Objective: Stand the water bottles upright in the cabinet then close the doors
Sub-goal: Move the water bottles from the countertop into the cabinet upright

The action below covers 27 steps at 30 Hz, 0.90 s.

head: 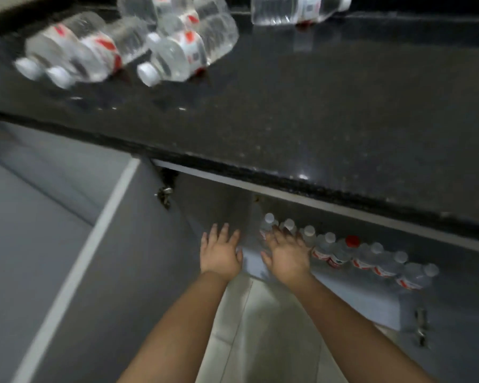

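Several clear water bottles (343, 252) stand upright in a row on the cabinet shelf (343, 294), most with white caps, one with a red cap (352, 240). My right hand (286, 254) reaches into the cabinet with fingers spread, in front of the leftmost bottles; whether it touches them I cannot tell. My left hand (220, 251) hovers beside it, fingers straight, holding nothing. More bottles (127, 42) lie on their sides on the black countertop (315, 106), with another bottle (296, 8) at the far edge.
The left cabinet door (116, 272) swings wide open, grey with a white edge. A hinge (163, 193) shows at the cabinet's upper left and another hinge (421, 324) at the right. Pale floor tiles (260, 327) lie below between my forearms.
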### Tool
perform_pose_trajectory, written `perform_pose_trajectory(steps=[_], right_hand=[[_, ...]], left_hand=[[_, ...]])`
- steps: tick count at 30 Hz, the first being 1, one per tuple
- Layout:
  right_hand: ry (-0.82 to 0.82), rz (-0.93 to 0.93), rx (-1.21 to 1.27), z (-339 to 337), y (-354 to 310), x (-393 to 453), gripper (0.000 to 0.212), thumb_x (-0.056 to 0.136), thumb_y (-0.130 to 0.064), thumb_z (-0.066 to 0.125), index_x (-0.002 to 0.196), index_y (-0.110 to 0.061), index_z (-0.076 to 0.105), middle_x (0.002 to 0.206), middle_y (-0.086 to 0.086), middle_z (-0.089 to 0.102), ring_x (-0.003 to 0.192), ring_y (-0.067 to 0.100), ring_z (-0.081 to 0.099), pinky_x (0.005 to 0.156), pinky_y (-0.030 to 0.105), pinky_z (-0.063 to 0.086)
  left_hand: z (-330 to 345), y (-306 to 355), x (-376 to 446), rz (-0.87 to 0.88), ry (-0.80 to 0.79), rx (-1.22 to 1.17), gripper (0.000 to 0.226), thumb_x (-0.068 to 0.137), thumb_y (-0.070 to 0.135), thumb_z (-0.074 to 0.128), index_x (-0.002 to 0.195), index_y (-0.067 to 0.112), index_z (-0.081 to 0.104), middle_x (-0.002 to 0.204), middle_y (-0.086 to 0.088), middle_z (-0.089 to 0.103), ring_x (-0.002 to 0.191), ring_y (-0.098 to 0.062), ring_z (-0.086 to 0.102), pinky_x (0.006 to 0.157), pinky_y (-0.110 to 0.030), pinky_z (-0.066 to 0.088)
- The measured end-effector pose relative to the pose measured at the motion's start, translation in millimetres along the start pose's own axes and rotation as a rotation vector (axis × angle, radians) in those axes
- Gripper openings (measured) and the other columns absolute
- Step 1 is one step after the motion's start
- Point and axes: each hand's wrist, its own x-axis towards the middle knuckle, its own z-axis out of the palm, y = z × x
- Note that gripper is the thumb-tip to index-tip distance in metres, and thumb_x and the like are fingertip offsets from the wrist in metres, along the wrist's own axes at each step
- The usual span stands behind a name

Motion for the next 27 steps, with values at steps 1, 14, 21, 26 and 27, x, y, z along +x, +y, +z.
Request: perform_pose_trajectory(steps=[1, 14, 21, 26, 27], right_hand=[[-0.028, -0.017, 0.016, -16, -10, -11, 0.056, 0.098, -0.038, 0.037, 0.148, -0.016, 0.023, 0.159, 0.006, 0.020, 0.145, 0.024, 0.021, 0.119, 0.042, 0.016], [0.190, -0.269, -0.001, -208, -113, -86, 0.039, 0.059, -0.040, 0.058, 0.081, -0.017, 0.079, 0.094, 0.006, 0.079, 0.083, 0.022, 0.076, 0.062, 0.034, 0.061], [0.461, -0.158, 0.106, -308, -133, -50, 0.040, 0.064, -0.020, 0.081, 0.098, 0.000, 0.074, 0.109, 0.024, 0.071, 0.099, 0.041, 0.069, 0.075, 0.051, 0.058], [0.468, 0.010, 0.142, -348, -101, -24, 0.048, 0.095, -0.027, 0.049, 0.139, -0.007, 0.044, 0.153, 0.014, 0.032, 0.144, 0.029, 0.027, 0.116, 0.042, 0.026], [0.478, 0.042, 0.126, -353, -91, -18, 0.048, 0.096, -0.027, 0.048, 0.139, -0.008, 0.043, 0.154, 0.014, 0.031, 0.144, 0.028, 0.026, 0.116, 0.041, 0.026]], left_hand=[[-18, -3, -17, -0.018, -0.019, 0.002, 0.054, 0.097, 0.035, 0.035, 0.147, 0.025, 0.020, 0.160, -0.002, 0.010, 0.148, -0.025, 0.002, 0.121, -0.041, 0.004], [-251, -56, -140, -0.133, 0.168, -0.075, 0.048, 0.098, 0.036, 0.035, 0.145, 0.026, 0.030, 0.158, 0.000, 0.019, 0.148, -0.024, 0.009, 0.120, -0.039, 0.013], [-351, -102, -117, -0.120, 0.380, -0.012, 0.049, 0.096, 0.036, 0.039, 0.143, 0.022, 0.035, 0.155, -0.004, 0.029, 0.145, -0.028, 0.017, 0.118, -0.041, 0.023], [-368, -101, -85, -0.081, 0.407, -0.049, 0.049, 0.096, 0.036, 0.040, 0.142, 0.022, 0.035, 0.154, -0.003, 0.031, 0.145, -0.027, 0.018, 0.115, -0.041, 0.027], [-367, -98, -76, -0.071, 0.402, -0.055, 0.050, 0.096, 0.036, 0.040, 0.143, 0.022, 0.034, 0.154, -0.004, 0.030, 0.145, -0.027, 0.018, 0.115, -0.040, 0.027]])
